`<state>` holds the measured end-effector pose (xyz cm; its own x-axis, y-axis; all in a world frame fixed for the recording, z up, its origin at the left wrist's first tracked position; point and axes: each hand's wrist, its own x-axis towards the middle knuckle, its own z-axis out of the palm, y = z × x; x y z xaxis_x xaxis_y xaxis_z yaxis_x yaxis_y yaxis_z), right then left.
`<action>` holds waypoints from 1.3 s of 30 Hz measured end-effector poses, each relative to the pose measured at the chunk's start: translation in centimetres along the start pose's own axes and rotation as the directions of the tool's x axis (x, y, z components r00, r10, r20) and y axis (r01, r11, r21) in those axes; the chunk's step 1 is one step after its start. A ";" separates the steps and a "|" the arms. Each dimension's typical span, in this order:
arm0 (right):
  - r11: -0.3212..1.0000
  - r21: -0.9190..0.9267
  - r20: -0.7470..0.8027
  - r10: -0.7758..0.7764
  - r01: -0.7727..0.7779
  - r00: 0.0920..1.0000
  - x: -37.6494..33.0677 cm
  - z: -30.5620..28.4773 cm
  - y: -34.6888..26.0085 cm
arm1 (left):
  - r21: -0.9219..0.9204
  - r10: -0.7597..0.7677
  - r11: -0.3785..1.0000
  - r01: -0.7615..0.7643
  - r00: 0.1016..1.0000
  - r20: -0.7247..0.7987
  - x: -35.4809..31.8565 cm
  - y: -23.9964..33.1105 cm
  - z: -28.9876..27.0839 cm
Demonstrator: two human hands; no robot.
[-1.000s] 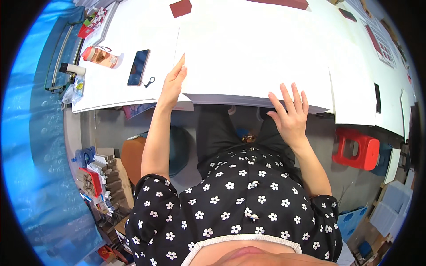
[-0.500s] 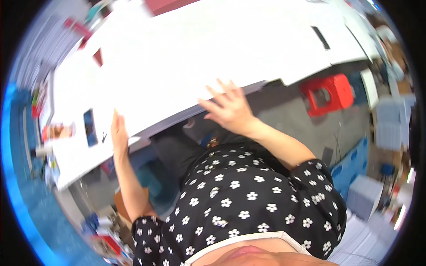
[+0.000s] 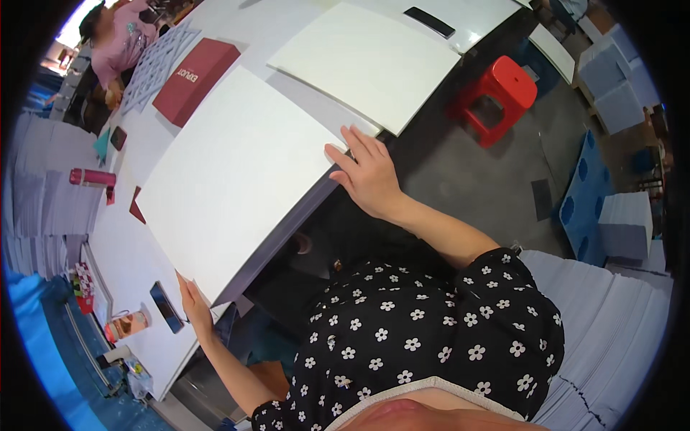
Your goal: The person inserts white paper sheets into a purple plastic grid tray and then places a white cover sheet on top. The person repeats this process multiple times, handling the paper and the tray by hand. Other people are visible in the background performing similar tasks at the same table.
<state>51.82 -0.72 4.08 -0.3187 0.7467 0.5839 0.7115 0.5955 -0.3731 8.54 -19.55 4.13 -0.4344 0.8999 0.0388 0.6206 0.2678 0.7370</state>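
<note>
Large white sheet (image 3: 237, 187) lies flat on the worktop (image 3: 136, 244), plain, stiff-looking, near edge overhanging toward the person. Left hand (image 3: 192, 305) pinches its near left corner; right hand (image 3: 370, 176) rests fingers spread on the near right corner, likely to steady and square it. Second white sheet (image 3: 366, 61) just beyond the right hand, red stool (image 3: 499, 90) further right. Phone (image 3: 165, 307) and cup (image 3: 128, 325) just left of the left hand.

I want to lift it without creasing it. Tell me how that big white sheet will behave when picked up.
The big white sheet probably flexes: its near edge overhangs the table with a slight bow. Likely light, as the left hand and right hand steady it at opposite corners. Its smooth face may slide easily.
</note>
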 end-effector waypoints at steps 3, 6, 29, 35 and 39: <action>0.990 0.123 0.013 0.068 -0.069 0.998 -0.3 0.2 0.8 | 0.077 -0.011 0.997 0.009 0.999 0.031 0.2 0.8 -0.2; 0.975 0.200 0.030 0.095 -0.099 0.995 0.2 0.5 1.4 | 0.176 0.006 0.984 -0.011 0.999 0.032 -0.2 1.1 -0.5; 0.991 0.076 0.472 0.063 -0.111 0.879 24.4 17.0 4.8 | 0.496 -0.091 0.868 0.027 0.990 0.105 0.7 6.9 -0.7; 0.996 0.058 0.463 0.031 -0.065 0.886 24.4 18.1 3.8 | 0.486 -0.102 0.873 0.043 0.990 0.095 0.0 5.7 -1.4; 0.993 -0.093 0.435 -0.027 0.075 0.900 24.3 18.4 5.0 | 0.294 -0.242 0.932 0.214 0.968 0.062 0.6 6.8 -0.8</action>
<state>36.11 25.87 3.16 -0.5785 0.7850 0.2215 0.7409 0.6193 -0.2599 12.00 -17.45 9.70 -0.5306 0.8278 -0.1822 0.6772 0.5433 0.4963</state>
